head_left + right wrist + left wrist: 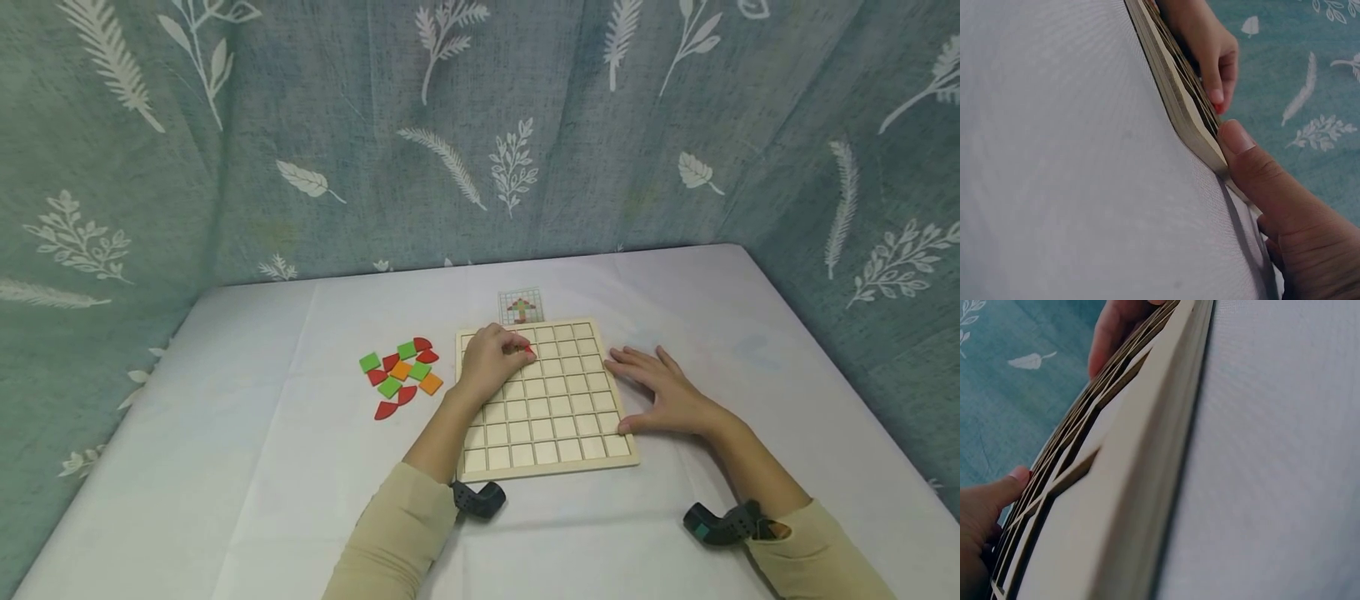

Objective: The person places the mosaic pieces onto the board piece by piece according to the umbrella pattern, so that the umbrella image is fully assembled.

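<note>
A pale wooden grid board (545, 431) lies on the table. Over its upper left cells my left hand (489, 360) pinches a small red piece (529, 351) between thumb and fingers. That red piece (1218, 109) also shows at the fingertips in the right wrist view; its full shape is hidden. My right hand (667, 396) rests against the board's right edge, thumb and fingers spread and fairly straight. In the right wrist view the right thumb (1260, 169) touches the board's rim (1194, 134). The left hand (985, 519) is partly cut off in its own wrist view.
Left of the board lie loose pieces: green squares (389, 387), orange squares (431, 383) and red quarter-round pieces (386, 410). A small pattern card (521, 306) with an arrow-like figure lies behind the board. A leaf-print cloth (480, 150) hangs at the table's back.
</note>
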{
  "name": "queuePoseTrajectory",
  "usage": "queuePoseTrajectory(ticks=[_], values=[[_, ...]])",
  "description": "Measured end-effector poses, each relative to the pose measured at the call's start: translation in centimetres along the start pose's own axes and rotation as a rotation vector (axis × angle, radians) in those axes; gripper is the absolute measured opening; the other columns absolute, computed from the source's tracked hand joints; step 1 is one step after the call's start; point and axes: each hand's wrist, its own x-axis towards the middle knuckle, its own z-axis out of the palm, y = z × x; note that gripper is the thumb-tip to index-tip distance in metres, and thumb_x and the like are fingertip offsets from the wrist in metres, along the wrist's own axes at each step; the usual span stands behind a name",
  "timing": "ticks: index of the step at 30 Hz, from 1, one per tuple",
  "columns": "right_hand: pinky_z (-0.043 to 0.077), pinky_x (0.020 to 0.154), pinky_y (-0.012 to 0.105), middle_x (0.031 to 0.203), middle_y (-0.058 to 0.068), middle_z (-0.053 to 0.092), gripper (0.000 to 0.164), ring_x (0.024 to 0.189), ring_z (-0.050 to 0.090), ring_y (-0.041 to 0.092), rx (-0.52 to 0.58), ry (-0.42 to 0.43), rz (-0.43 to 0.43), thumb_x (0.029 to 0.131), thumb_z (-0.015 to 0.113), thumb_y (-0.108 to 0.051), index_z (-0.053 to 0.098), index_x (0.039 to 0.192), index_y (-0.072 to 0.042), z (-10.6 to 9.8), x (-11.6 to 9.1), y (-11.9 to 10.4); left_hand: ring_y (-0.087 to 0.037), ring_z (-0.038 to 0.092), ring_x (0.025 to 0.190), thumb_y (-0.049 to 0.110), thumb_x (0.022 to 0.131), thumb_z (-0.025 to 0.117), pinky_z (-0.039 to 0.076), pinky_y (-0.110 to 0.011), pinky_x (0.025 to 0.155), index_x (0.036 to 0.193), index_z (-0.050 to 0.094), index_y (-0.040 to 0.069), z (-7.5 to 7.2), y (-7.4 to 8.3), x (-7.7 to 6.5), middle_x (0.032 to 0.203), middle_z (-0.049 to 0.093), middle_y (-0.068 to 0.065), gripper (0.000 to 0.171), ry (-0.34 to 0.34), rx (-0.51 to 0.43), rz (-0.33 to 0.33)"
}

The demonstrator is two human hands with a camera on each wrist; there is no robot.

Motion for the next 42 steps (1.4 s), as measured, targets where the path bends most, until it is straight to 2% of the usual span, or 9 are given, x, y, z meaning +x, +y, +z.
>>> queuePoseTrajectory(ticks=[7,13,18,22,28,35,42], values=[[0.0,0.11,0.059,0.148,0.017,0.036,0.094,0.138,0.025,0.04,-0.004,-0.005,0.0,0.061,0.083,-0.049,0.047,0.139,-0.009,0.1,-0.1,0.1,-0.015,0.045,0.079,0.033,0.08,0.075,0.036,-0.029,0.072,0.1,0.074,0.015,0.0,0.0,-0.5,0.088,0.055,0.002,0.027,0.016,-0.022,0.002],[-0.001,0.11,0.059,0.149,0.017,0.035,0.094,0.138,0.024,0.039,-0.003,-0.009,-0.003,0.062,0.082,-0.049,0.046,0.14,-0.009,0.0,0.0,0.2,-0.017,0.047,0.083,0.031,0.081,0.075,0.039,-0.031,0.074,0.105,0.072,0.013,-0.5,0.2,-0.7,0.094,0.055,-0.001,0.03,0.025,-0.081,-0.034],[-0.001,0.11,0.059,0.149,0.017,0.035,0.094,0.139,0.024,0.04,-0.005,-0.012,-0.001,0.063,0.082,-0.049,0.046,0.14,-0.009,-0.1,0.1,0.2,-0.017,0.049,0.084,0.029,0.082,0.074,0.043,-0.031,0.074,0.107,0.072,0.011,-1.5,0.4,-1.2,0.094,0.056,-0.003,0.031,-0.001,-0.142,-0.07],[-0.001,0.11,0.06,0.149,0.017,0.035,0.093,0.138,0.024,0.04,-0.002,-0.009,-0.002,0.063,0.082,-0.048,0.046,0.139,-0.009,-0.2,0.1,0.1,-0.018,0.05,0.087,0.029,0.081,0.074,0.043,-0.032,0.075,0.107,0.072,0.012,-2.2,0.2,-1.6,0.095,0.057,-0.003,0.031,-0.007,-0.128,-0.086],[0.0,0.11,0.06,0.148,0.019,0.036,0.093,0.138,0.024,0.04,0.005,-0.005,-0.002,0.062,0.083,-0.047,0.047,0.138,-0.008,-0.1,0.0,0.0,-0.018,0.049,0.089,0.029,0.081,0.075,0.042,-0.033,0.076,0.109,0.071,0.014,-3.2,-0.6,-2.5,0.095,0.059,-0.001,0.032,0.01,-0.111,-0.125],[0.0,0.11,0.06,0.148,0.018,0.036,0.093,0.138,0.025,0.04,-0.001,-0.001,-0.01,0.062,0.082,-0.048,0.047,0.139,-0.008,0.1,0.0,0.2,-0.02,0.051,0.088,0.027,0.08,0.076,0.042,-0.034,0.075,0.111,0.07,0.012,-5.0,-1.5,-3.4,0.094,0.059,-0.004,0.035,0.074,-0.111,-0.156],[0.0,0.11,0.06,0.148,0.018,0.036,0.094,0.138,0.025,0.04,-0.004,0.003,-0.013,0.062,0.083,-0.048,0.047,0.139,-0.009,0.1,0.0,0.2,-0.024,0.053,0.099,0.026,0.08,0.075,0.045,-0.038,0.085,0.117,0.067,0.012,-7.3,-2.2,-4.6,0.104,0.058,-0.008,0.04,0.056,-0.118,-0.203]])
